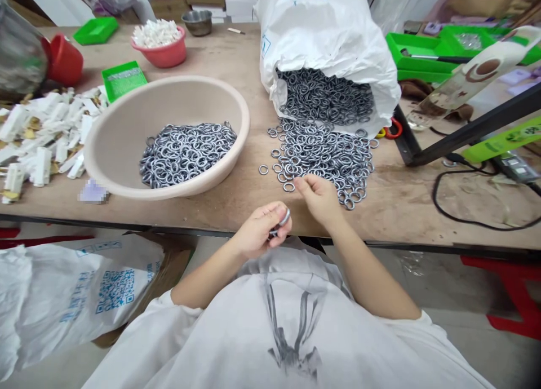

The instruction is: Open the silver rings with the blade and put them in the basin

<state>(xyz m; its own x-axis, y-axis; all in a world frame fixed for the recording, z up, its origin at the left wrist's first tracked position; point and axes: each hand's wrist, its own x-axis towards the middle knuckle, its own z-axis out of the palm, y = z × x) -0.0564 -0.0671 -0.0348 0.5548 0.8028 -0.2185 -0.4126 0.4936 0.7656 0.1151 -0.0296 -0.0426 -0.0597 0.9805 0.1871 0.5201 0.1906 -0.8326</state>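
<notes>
Just over the table's front edge, my left hand [262, 229] is closed around a few grey rings [284, 219] that show between its thumb and fingers. To its right, my right hand [318, 196] is closed at the near side of a pile of loose rings [323, 155]; whatever its fingers hold, if anything, is hidden. The pile spills from the mouth of a white sack [325, 34] lying on its side. Left of my hands stands a large beige basin [105, 118] with many of the same grey rings [186, 155] heaped in it.
White plastic pieces [46, 129] are heaped at the left, near a green tray [123, 80] and a red bowl [163, 53] of white parts. On the right are a black metal frame [469, 127], a black cable [439, 203] and green trays [418, 56]. A printed sack [114, 287] lies below the table.
</notes>
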